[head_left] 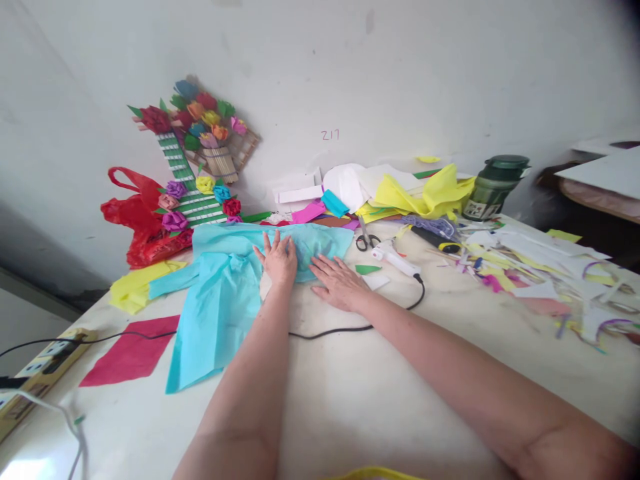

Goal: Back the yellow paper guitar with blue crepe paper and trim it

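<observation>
A large sheet of light blue tissue paper [220, 300] lies crumpled on the white table [360, 393], hanging down toward me on the left. My left hand [278, 259] lies flat on its upper part, fingers spread. My right hand [338, 281] rests flat beside it at the paper's lower right edge, fingers stretched out. Neither hand holds anything.
A white glue gun [396, 259] with a black cord [350, 328] lies right of my hands, scissors [367, 239] behind it. Red paper [131, 352] and yellow paper [136, 287] lie left. A paper-flower craft [193, 167], red bag [137, 217], green jar [495, 185] and scraps [540, 267] crowd the back.
</observation>
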The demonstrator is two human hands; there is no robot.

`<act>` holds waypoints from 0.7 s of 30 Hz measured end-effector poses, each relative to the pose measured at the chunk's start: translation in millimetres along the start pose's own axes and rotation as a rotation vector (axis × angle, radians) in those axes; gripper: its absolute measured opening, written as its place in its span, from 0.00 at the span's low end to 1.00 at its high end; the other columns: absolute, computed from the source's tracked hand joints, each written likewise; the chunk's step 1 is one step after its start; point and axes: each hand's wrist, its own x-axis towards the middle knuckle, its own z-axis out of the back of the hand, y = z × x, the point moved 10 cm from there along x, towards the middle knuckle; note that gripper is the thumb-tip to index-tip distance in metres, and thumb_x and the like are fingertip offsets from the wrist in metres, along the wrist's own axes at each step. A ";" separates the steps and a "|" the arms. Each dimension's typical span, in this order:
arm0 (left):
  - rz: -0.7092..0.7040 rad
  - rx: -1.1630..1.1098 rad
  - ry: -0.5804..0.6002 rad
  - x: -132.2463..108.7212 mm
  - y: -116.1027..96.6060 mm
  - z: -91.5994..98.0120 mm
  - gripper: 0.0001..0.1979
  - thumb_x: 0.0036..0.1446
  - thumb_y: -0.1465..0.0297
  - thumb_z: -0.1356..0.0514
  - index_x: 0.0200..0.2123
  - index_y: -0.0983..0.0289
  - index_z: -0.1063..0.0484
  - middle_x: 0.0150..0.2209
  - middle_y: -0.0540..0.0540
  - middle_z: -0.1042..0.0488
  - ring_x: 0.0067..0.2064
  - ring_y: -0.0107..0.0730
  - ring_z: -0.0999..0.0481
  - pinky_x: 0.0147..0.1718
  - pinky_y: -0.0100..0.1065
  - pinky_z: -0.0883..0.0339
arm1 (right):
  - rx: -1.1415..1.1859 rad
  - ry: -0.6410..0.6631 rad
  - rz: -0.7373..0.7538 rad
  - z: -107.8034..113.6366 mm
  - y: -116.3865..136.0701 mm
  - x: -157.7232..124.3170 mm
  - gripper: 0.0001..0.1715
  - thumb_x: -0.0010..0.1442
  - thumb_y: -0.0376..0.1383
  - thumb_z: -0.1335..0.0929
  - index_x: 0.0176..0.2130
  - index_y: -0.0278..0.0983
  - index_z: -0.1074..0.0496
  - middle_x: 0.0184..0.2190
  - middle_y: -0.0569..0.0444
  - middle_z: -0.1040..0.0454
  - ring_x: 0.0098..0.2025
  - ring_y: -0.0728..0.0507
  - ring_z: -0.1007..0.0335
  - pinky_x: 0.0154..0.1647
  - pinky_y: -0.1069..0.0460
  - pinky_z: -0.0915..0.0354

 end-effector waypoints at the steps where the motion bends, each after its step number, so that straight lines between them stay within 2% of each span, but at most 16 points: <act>1: -0.011 -0.008 -0.030 0.6 -0.5 2.3 0.19 0.61 0.65 0.58 0.44 0.59 0.29 0.58 0.51 0.38 0.64 0.35 0.56 0.61 0.48 0.75 | -0.002 -0.010 0.001 2.4 0.4 -0.1 0.31 0.61 0.43 0.43 0.60 0.35 0.45 0.63 0.51 0.51 0.64 0.43 0.62 0.63 0.43 0.61; 4: -0.035 -0.077 -0.096 2.2 0.6 5.0 0.18 0.61 0.67 0.58 0.36 0.61 0.28 0.56 0.53 0.35 0.63 0.34 0.50 0.61 0.46 0.72 | -0.014 -0.049 0.004 11.3 1.3 1.5 0.30 0.61 0.42 0.42 0.60 0.34 0.45 0.63 0.50 0.52 0.64 0.43 0.62 0.63 0.43 0.62; 8: -0.002 -0.175 -0.151 3.7 10.1 3.4 0.16 0.59 0.70 0.56 0.36 0.62 0.29 0.54 0.55 0.33 0.61 0.36 0.45 0.61 0.46 0.69 | -0.028 -0.077 0.009 17.2 0.0 10.2 0.30 0.61 0.42 0.42 0.60 0.33 0.45 0.63 0.50 0.53 0.64 0.42 0.62 0.63 0.42 0.62; 14: 0.035 -0.210 -0.145 4.3 15.4 0.3 0.15 0.60 0.68 0.54 0.43 0.63 0.30 0.54 0.55 0.33 0.60 0.37 0.44 0.61 0.46 0.67 | -0.041 -0.093 0.050 14.1 1.3 20.4 0.27 0.61 0.40 0.42 0.58 0.36 0.42 0.62 0.53 0.48 0.64 0.42 0.60 0.63 0.40 0.64; 21: -0.002 -0.154 -0.075 0.5 8.1 0.7 0.23 0.56 0.68 0.51 0.56 0.62 0.40 0.56 0.54 0.35 0.62 0.37 0.49 0.61 0.46 0.67 | -0.052 -0.260 0.009 32.0 -5.3 21.3 0.26 0.61 0.40 0.42 0.56 0.35 0.39 0.63 0.50 0.52 0.63 0.41 0.59 0.63 0.41 0.63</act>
